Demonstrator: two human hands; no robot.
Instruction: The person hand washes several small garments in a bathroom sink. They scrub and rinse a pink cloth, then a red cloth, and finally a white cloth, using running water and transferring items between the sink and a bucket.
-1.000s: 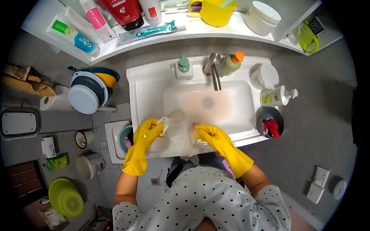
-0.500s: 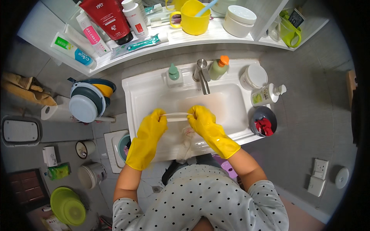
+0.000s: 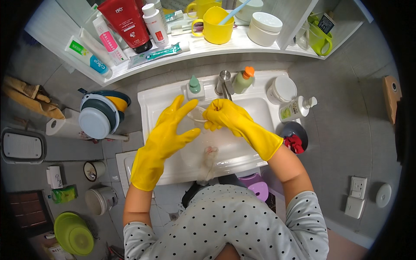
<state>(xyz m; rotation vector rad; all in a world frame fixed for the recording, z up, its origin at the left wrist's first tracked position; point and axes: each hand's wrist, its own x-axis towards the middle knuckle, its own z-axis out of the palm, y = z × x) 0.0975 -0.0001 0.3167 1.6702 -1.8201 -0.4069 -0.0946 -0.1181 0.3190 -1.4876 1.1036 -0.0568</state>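
Note:
Both my hands wear yellow rubber gloves and are above the white sink point(image 3: 265, 130). My left hand point(image 3: 167, 130) is open, thumb and fingers spread, near a thin whitish piece of cloth point(image 3: 197, 114). My right hand point(image 3: 226, 115) is closed on that cloth, just in front of the metal faucet point(image 3: 224, 82). Part of the cloth is hidden behind the glove, so its shape cannot be made out. A second limp, sheer whitish cloth point(image 3: 209, 159) with a pinkish patch hangs over the sink's front rim.
Pump bottles point(image 3: 244, 80) and a white jar point(image 3: 282, 90) line the sink's back and right. A dark bowl point(image 3: 296, 135) with red cloth sits at the right corner. Above, a shelf point(image 3: 242, 48) holds tubes and a yellow mug point(image 3: 218, 27). A purple stool point(image 3: 255, 187) stands below.
Half a second ago both hands held a white strip stretched between them. My left hand has let go and spread its fingers. Both hands have moved toward the faucet.

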